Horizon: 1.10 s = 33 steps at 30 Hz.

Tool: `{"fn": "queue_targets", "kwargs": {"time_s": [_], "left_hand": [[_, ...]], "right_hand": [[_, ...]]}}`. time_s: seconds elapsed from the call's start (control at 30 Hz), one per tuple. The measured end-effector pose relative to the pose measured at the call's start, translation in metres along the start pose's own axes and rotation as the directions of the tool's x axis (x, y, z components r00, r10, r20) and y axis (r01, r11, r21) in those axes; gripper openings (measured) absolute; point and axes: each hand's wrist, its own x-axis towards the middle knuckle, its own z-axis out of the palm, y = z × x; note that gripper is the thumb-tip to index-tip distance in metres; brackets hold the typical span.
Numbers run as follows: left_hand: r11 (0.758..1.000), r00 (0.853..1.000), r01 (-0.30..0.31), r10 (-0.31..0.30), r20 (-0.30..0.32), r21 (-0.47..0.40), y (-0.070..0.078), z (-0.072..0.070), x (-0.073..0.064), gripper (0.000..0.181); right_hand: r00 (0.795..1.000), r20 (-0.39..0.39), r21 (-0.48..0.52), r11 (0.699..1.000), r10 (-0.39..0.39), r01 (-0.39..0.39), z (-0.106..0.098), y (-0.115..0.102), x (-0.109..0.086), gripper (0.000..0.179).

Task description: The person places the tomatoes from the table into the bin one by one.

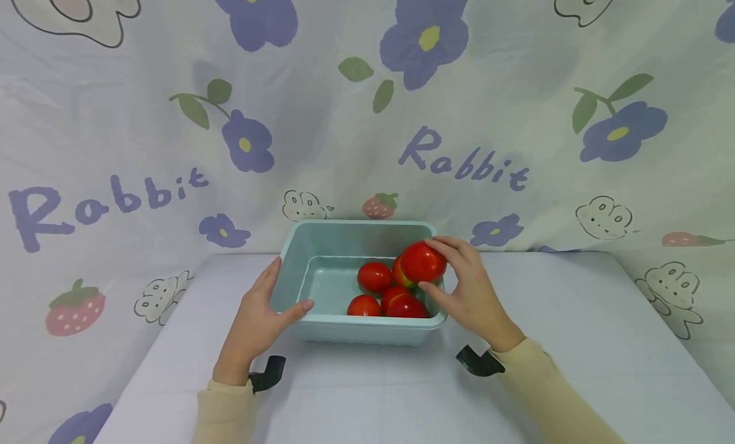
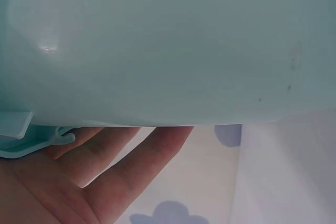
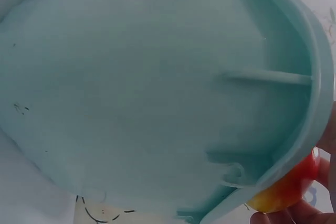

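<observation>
A pale blue-green plastic bin [image 1: 367, 329] stands on the table with several glossy red tomatoes [image 1: 375, 277] gathered in its right half. My left hand [image 1: 261, 310] grips the bin's left side, thumb over the front rim and fingers along the outer wall. In the left wrist view, the fingers [image 2: 136, 177] reach past the wall's edge. My right hand [image 1: 467, 291] holds a red tomato [image 1: 423, 261] between thumb and fingers, above the others at the right rim. The right wrist view shows this tomato [image 3: 286, 187] red turning yellow, partly hidden by the bin's rim.
The table [image 1: 367, 393] has a white cover. Behind it hangs a cloth [image 1: 321, 150] printed with flowers, rabbits and lettering, close to the bin's far side. A black strap piece sits at each wrist.
</observation>
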Motion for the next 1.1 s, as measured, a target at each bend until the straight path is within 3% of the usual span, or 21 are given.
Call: {"fn": "queue_targets", "kwargs": {"time_s": [0.6, 1.1], "left_hand": [[1.0, 1.0, -0.014, 0.014, -0.015, -0.007, 0.0, 0.002, 0.001, 0.1], [1.0, 1.0, -0.007, 0.007, 0.001, -0.014, 0.002, 0.001, 0.001, 0.1]], "right_hand": [[0.989, 0.139, -0.113, 0.991, -0.059, 0.075, 0.007, -0.001, 0.014, 0.067], [0.995, 0.102, -0.115, 0.993, -0.012, 0.023, 0.006, -0.001, 0.009, 0.056]]}}
